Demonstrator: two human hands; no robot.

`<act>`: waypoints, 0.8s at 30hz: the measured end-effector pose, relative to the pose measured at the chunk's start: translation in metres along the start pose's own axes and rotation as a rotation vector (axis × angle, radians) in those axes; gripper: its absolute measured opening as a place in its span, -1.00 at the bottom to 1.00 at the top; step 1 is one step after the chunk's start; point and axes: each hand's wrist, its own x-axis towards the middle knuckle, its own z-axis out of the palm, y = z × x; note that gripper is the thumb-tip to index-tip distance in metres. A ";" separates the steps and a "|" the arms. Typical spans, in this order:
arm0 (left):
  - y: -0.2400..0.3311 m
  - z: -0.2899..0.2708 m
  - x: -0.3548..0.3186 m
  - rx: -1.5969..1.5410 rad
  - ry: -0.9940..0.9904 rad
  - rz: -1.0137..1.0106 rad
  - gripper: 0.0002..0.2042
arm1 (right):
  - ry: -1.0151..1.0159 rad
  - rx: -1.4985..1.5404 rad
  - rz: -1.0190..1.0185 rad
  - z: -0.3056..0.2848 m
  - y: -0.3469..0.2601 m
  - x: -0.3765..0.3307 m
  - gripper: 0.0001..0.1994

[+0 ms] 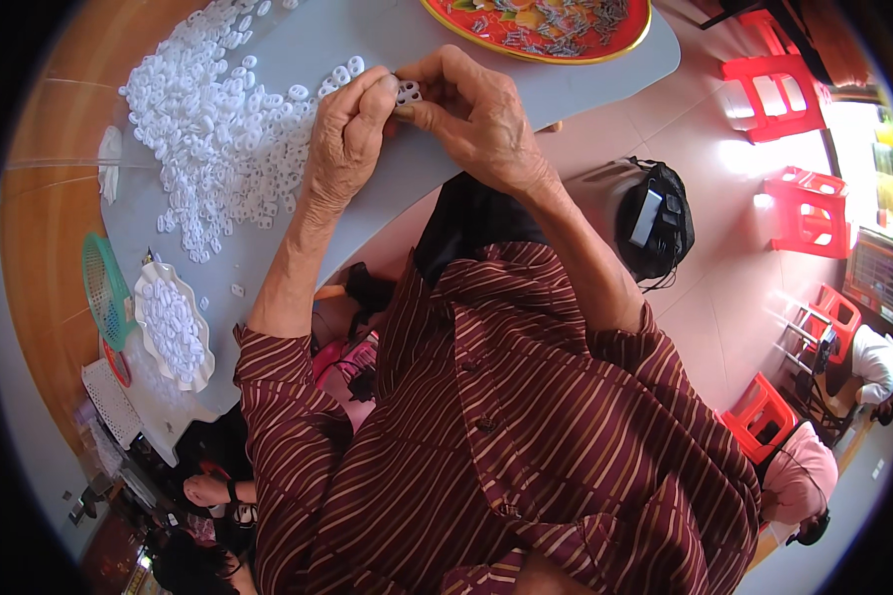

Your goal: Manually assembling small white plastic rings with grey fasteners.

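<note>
Small white holed piece (408, 93) at top ctr of frame, up between the two hands, over the near edge of the table; might be more than one pc, can't tell. R hand (481, 124) pinches it btwn thumb & bent forefinger, from its right side. L hand (349, 134) has fingers curled & drawn together, tips right by the piece's left edge; can't tell if they grip it too, as the fingers hide the contact.

Just L of the L hand, a few loose white rings, then the big pile of white oval pcs (213, 149), spread over upper left of the grey table (575, 99). Top ctr-right: red tray w/ yellow rim (575, 59), lots of thin metal bits in it, partly cut off by frame edge.

Lower on the left side: white wavy-edged dish (200, 375) full of similar white pcs, green mesh basket (107, 290) beside it, tilted. Ctr & bottom: wearer's maroon striped shirt (526, 367). Right of ctr: black bag (673, 210) on the pink tiled floor (704, 327). Red stools (779, 94) down the right side. Co-worker's hand (206, 490) lower left; person in pink (802, 476) lower right.
</note>
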 end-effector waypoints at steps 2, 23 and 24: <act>0.001 0.000 -0.002 0.015 0.001 -0.004 -0.72 | -0.004 -0.024 -0.001 0.001 -0.004 0.000 -0.80; 0.017 -0.003 -0.003 -0.139 -0.155 -0.171 -0.66 | 0.002 -0.011 -0.004 0.000 -0.021 -0.001 -0.87; 0.016 -0.003 -0.002 -0.164 -0.150 -0.171 -0.66 | 0.002 -0.013 -0.007 0.000 -0.019 -0.001 -0.87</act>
